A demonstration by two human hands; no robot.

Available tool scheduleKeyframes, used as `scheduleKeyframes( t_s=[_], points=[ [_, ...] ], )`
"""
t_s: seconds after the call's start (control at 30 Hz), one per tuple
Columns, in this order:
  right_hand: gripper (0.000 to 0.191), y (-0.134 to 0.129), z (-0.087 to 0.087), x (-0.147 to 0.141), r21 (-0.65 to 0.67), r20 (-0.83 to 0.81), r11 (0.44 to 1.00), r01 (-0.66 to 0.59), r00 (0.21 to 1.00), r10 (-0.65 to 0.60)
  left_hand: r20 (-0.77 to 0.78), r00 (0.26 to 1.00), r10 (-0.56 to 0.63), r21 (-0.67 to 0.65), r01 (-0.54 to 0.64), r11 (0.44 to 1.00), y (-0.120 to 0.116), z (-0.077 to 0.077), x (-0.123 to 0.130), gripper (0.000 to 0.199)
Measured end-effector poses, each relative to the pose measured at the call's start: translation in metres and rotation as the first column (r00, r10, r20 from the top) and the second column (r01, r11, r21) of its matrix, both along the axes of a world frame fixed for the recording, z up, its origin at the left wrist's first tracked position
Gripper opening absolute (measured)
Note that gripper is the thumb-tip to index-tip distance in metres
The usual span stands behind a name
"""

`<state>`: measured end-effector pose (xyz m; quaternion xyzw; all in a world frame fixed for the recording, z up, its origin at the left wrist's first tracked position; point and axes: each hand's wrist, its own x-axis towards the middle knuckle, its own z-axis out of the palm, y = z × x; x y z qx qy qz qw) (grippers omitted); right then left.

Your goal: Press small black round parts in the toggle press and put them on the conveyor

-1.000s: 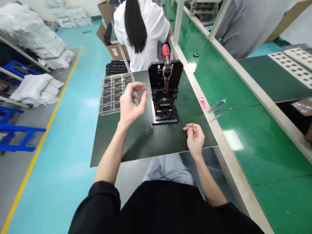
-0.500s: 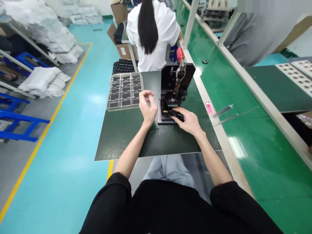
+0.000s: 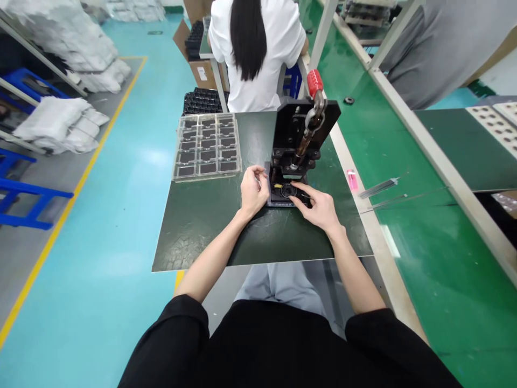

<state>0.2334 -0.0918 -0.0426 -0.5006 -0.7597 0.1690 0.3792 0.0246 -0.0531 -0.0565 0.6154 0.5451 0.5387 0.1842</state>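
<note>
In the head view, a black metal hand press [image 3: 286, 132] with a red-gripped lever [image 3: 315, 82] stands on the dark green flat surface [image 3: 194, 231], nearer its right edge than its left. A black round ring-shaped part [image 3: 288, 189] sits in the press base, just right of a small yellow strip [image 3: 278, 186]. The right hand [image 3: 321, 209] reaches in from the right, thumb and forefinger parted, their tips at the ring's right side; whether they pinch it or only touch it I cannot tell. The left hand [image 3: 253, 195] is just beside the base's left edge, fingers curled inward; whether they hold anything is hidden.

The step in hand looks like fingertip placing or adjusting of the ring in the base, with the lever raised. From here, the next move calls for small, level fingertip control, the ring flat in its seat, and both hands clear of the base before any pressing.

A clear plastic compartment tray [image 3: 176, 148] with dark rectangular pieces [image 3: 208, 155] lies at the surface's far left corner, well apart from the ring.
</note>
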Motion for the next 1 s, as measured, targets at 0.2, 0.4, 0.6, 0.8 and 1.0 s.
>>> scheduleKeyframes(
  t_s=[0.2,0.4,0.6,0.8,1.0],
  points=[
    [0.039,0.0025,0.0006,0.0008,0.070,0.076,0.997,-0.023,0.997,0.018,0.020,1.000,0.010,0.025,-0.010,1.000,0.0010,-0.0018,-0.0028,0.011],
    [0.036,0.0033,0.0045,0.0014,-0.024,0.095,0.999,-0.047,0.994,0.049,0.035,0.999,-0.019,-0.008,0.020,1.000,0.0019,-0.0032,-0.0024,0.014],
    [0.044,0.0036,0.0005,0.0022,-0.031,0.085,0.999,0.015,0.996,-0.013,0.030,0.999,-0.029,-0.017,0.030,0.999,0.0003,-0.0020,-0.0011,0.016],
    [0.050,0.0029,0.0003,0.0009,-0.085,0.037,0.996,0.032,0.999,-0.029,0.025,0.999,-0.048,-0.025,0.048,0.999,0.0000,-0.0017,0.0001,0.021],
    [0.051,0.0043,0.0011,-0.0013,-0.125,-0.022,0.992,0.036,0.999,-0.039,0.021,0.998,-0.052,-0.039,0.053,0.998,-0.0003,-0.0004,0.0005,0.022]
  ],
)
